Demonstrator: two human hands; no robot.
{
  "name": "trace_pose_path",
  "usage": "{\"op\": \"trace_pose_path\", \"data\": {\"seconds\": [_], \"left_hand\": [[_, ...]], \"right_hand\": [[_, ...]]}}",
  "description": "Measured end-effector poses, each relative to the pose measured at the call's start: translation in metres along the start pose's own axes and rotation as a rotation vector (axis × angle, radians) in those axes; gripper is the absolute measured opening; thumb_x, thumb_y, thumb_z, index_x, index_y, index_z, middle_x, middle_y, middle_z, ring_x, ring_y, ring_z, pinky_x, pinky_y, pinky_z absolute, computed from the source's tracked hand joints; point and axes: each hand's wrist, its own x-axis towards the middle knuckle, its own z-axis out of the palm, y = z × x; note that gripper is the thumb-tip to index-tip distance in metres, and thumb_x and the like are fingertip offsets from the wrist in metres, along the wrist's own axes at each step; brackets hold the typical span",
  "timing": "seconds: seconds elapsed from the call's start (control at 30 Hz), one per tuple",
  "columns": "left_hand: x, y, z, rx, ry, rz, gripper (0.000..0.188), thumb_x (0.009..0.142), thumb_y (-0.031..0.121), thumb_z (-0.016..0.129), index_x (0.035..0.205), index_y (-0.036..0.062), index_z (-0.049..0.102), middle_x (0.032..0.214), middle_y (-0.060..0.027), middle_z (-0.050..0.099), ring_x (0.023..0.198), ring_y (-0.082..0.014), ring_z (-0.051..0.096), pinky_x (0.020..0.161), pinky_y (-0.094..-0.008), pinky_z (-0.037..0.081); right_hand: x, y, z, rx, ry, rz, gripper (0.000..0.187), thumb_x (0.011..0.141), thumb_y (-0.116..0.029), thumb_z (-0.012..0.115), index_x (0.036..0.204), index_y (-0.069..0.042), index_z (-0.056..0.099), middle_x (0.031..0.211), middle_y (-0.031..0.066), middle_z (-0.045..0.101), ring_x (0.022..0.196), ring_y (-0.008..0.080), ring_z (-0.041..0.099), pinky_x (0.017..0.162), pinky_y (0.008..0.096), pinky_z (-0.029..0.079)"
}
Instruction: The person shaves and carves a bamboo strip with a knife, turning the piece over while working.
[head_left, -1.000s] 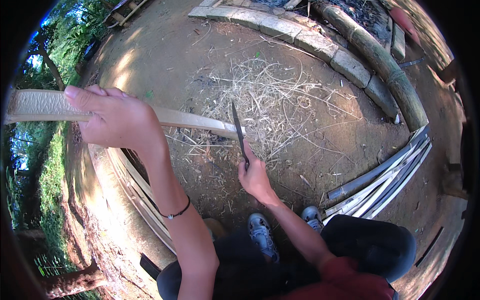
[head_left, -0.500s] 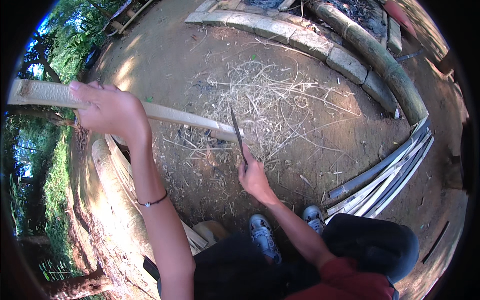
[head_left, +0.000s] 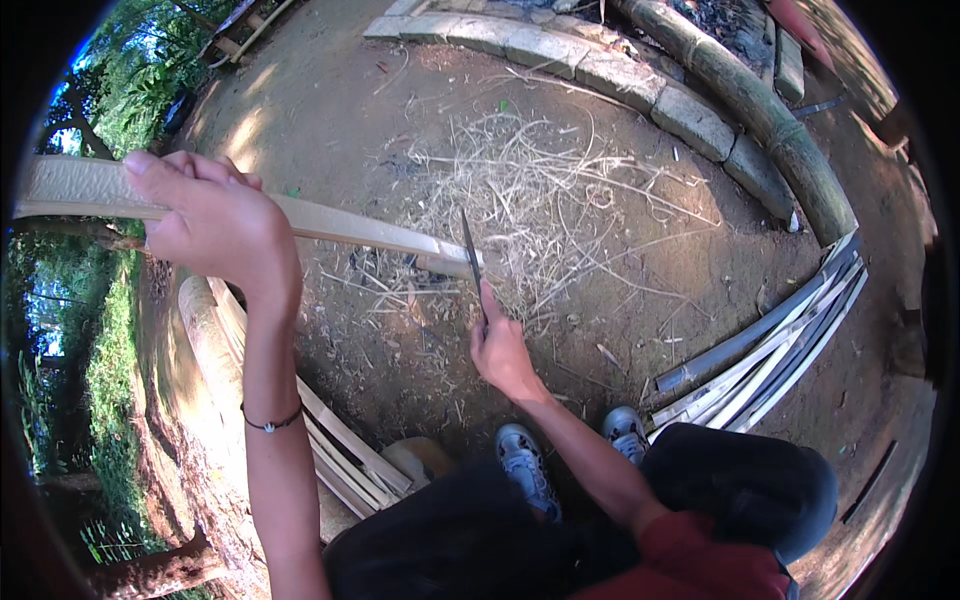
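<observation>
My left hand (head_left: 215, 215) is closed round a long pale bamboo strip (head_left: 350, 228), held out at the left. The strip slants down to the right, and its far end reaches the middle of the view. There the dark, narrow blade of a knife (head_left: 470, 245) lies across the strip near its end, apparently touching it. My right hand (head_left: 502, 352) grips the knife's handle, most of which the fingers hide. Beneath the strip and blade, a tangle of thin shavings (head_left: 530, 190) covers the ground.
A bundle of split strips (head_left: 765, 350) lies at the right. Behind the shavings curves a row of stone blocks (head_left: 540, 48), with a thick bamboo pole (head_left: 750, 100) beside it. More pale strips (head_left: 350, 455) and a log (head_left: 212, 330) lie by my left arm. My shoes (head_left: 528, 470) stand in front.
My left forearm has swung a little to the left, uncovering more strips beside it. The bamboo strip's near end tilts slightly differently. The knife stays almost in place across the strip.
</observation>
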Motion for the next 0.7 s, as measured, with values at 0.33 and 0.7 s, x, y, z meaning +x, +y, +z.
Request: {"op": "trace_pose_path", "data": {"seconds": [0.33, 0.7], "left_hand": [[0.009, -0.012, -0.019, -0.003, 0.028, 0.032, 0.052, 0.108, 0.045, 0.035, 0.067, 0.0127, 0.036, 0.052, 0.0022, 0.033, 0.046, -0.0091, 0.036, 0.044, -0.027, 0.04], [0.005, -0.017, -0.015, 0.037, 0.011, 0.044, 0.048, 0.108, 0.039, 0.035, 0.07, 0.0096, 0.038, 0.058, 0.0007, 0.034, 0.051, -0.0105, 0.037, 0.055, -0.0282, 0.045]], "right_hand": [[-0.003, 0.008, -0.009, -0.189, -0.172, 0.134, 0.074, 0.088, 0.002, 0.051, 0.156, -0.014, 0.026, 0.062, 0.0233, 0.06, 0.054, 0.0386, 0.063, 0.06, 0.0485, 0.051], [-0.006, -0.02, -0.005, -0.117, -0.155, 0.111, 0.076, 0.089, 0.002, 0.051, 0.157, -0.016, 0.024, 0.065, 0.0279, 0.058, 0.056, 0.0401, 0.063, 0.06, 0.044, 0.05]]}}
